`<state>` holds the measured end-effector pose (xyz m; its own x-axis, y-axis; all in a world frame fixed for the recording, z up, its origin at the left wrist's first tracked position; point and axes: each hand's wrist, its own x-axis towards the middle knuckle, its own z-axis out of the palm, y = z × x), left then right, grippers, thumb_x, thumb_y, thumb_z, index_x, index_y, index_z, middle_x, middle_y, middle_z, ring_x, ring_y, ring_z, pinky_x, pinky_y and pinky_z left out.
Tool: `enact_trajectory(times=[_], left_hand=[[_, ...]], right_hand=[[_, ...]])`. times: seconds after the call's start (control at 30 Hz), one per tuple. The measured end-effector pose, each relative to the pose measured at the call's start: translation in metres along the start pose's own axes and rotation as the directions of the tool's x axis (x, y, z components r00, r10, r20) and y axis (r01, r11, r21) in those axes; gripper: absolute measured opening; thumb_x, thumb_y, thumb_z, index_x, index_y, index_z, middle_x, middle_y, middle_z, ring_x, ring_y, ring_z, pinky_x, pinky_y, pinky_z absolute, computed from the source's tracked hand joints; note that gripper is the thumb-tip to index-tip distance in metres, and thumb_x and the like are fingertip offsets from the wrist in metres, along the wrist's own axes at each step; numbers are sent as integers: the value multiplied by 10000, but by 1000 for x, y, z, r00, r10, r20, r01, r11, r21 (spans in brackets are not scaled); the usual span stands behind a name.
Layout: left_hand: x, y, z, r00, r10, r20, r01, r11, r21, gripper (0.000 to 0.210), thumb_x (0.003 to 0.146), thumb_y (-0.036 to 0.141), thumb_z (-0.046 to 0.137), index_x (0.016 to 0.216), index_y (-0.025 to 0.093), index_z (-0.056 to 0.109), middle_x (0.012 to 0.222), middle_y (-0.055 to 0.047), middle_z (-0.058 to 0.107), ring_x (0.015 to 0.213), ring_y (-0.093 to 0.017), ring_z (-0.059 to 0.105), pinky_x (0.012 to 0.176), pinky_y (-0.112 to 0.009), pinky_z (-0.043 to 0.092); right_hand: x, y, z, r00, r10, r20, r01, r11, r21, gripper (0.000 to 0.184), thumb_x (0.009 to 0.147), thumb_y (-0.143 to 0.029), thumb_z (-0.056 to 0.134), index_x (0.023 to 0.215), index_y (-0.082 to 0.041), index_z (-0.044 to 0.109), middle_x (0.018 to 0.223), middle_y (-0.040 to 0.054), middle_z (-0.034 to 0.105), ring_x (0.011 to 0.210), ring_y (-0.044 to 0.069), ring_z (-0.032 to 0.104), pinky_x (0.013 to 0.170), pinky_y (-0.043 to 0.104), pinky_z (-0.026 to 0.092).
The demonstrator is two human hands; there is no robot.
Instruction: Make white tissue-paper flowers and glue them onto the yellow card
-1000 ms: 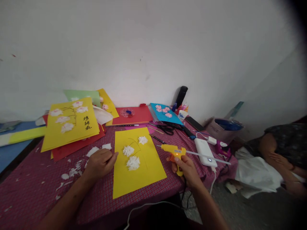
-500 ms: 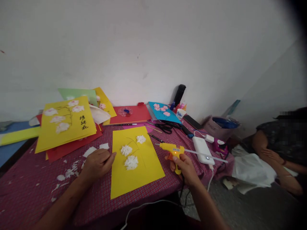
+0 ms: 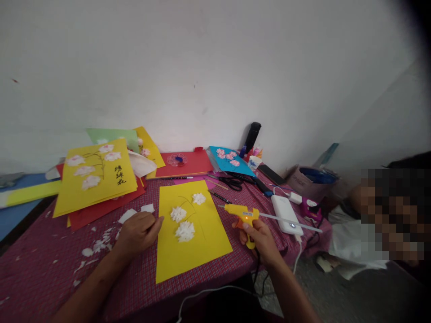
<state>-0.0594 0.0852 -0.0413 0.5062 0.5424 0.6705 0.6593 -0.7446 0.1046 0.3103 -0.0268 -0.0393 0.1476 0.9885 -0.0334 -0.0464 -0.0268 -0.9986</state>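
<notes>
My right hand (image 3: 257,235) grips a yellow hot glue gun (image 3: 243,213) by its handle, with the fingers around the orange trigger. A clear glue stick (image 3: 286,219) juts out of the gun's back, and the small light on its body is lit. The nozzle points left, just past the right edge of a yellow sheet (image 3: 198,258). On that sheet sit three white ruffled paper flowers (image 3: 185,231) beside thin drawn stems. My left hand (image 3: 139,231) lies curled at the sheet's left edge, thumb toward it, next to white paper pieces (image 3: 127,216). Nothing shows in its fingers.
Finished flower cards (image 3: 97,172) are stacked at the left. White scraps (image 3: 99,246) litter the checked tablecloth (image 3: 131,287). Behind lie scissors (image 3: 232,183), a red sheet (image 3: 202,161) and a blue card (image 3: 232,161). A white power bank (image 3: 286,214) with cables stands right. Another person (image 3: 387,215) sits beyond.
The view has shifted slightly, so everything sits a little lower and further right. Both hands keep their poses, and the glue gun stays in the right hand.
</notes>
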Motion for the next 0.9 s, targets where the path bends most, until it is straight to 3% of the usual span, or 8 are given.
enact_trajectory(times=[0.67,0.9], left_hand=[[4,6,-5,1000,22,-2,-22,1000,6,412,952,195,554,564,197,416,544,19,439,526,-123,425,580,-305,309],[2,4,-3,1000,6,0,-6,1000,-1,415,956,202,546,561,198,416,541,18,438,533,-125,428,582,-305,304]], right_hand=[[0,2,-1,1000,6,16,-6,1000,16,382,870,-524,656,942,-155,725,560,-5,565,487,116,421,489,269,257],[0,7,-2,998,19,-58,-18,1000,24,381,812,-528,718,895,-157,708,578,4,592,494,127,461,487,265,298]])
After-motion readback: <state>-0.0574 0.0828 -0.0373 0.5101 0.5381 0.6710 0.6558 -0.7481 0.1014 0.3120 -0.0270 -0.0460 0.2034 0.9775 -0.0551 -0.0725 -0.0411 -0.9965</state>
